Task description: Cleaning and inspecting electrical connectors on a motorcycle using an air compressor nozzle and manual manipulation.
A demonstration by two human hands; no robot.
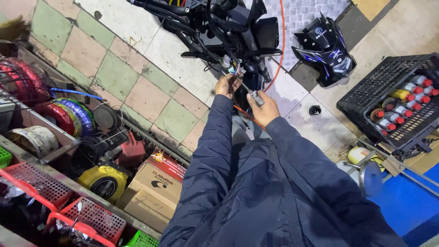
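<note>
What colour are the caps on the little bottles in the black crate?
Red, on the bottles in the black crate, right side of the head view.

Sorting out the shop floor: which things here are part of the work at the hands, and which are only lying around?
In hand:
- left hand at the wire bundle
- right hand gripping a small metal tool
- black motorcycle front
- orange cable

Lying about:
- detached black fairing
- black crate of spray cans
- cardboard boxes
- red baskets

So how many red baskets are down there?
2. One red basket sits at the lower left on the shelf, the other red basket just right of it near the bottom edge. More could be hidden beyond the frame.
</note>
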